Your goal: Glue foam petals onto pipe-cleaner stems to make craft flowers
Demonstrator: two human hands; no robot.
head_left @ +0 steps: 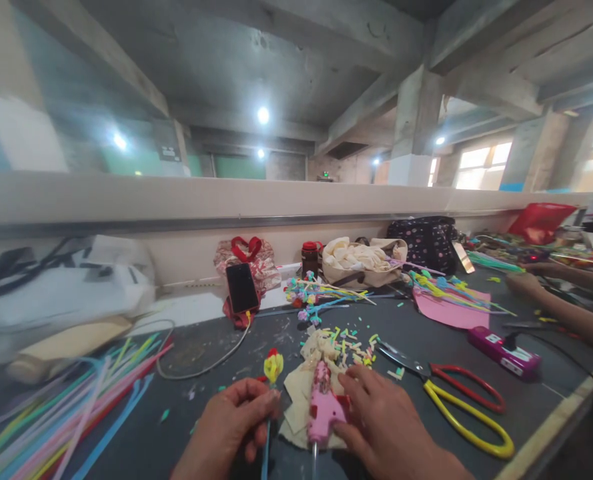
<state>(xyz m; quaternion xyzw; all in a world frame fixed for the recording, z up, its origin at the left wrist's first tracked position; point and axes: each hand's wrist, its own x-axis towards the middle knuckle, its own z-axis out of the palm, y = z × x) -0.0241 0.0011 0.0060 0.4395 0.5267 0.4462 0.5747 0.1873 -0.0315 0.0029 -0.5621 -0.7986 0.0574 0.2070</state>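
My left hand (236, 427) is closed, pinching the thin blue stem of a pipe-cleaner flower (273, 368) with a yellow bloom and red tip, held upright. To its right a pink hot glue gun (321, 410) lies on a crumpled beige cloth or paper (296, 387), its tip pointing away and a clear glue stick coming out of its back. My right hand (386, 420) curves around the glue gun's handle side, thumb and fingers on either side of it; the palm hides most of the handle.
Scissors (456, 400) with red and yellow handles lie at right, near a purple power strip (506, 353). Colourful pipe cleaners (76, 413) spread at left. Cut scraps (351, 343), finished flowers (309, 293) and a cabled phone (242, 288) lie beyond. Another person's hands (531, 283) work at far right.
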